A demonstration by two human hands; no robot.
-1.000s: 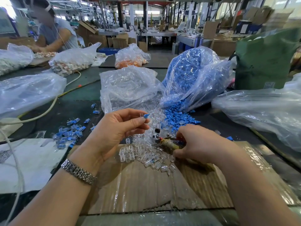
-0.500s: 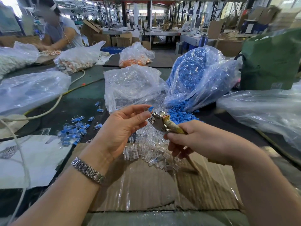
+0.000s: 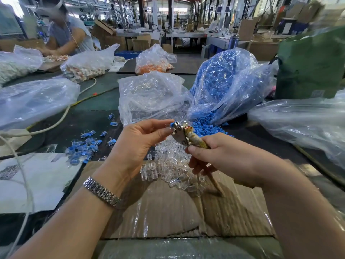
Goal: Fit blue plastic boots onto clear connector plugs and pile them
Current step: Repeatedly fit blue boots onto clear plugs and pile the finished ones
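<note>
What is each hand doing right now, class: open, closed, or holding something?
Left hand: pinches a blue boot at the tool's metal head.
Right hand: grips the handles of the pliers-like tool.

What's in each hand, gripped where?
Left hand pinches a blue boot at its fingertips. Right hand grips pliers by the taped handles, head at the boot.

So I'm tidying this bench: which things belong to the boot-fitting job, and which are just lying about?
Job: left hand pinching blue boot; right hand gripping pliers; clear plugs; finished pile; blue boots bag.
Lying about: orange bag; green sack; white cable.
</note>
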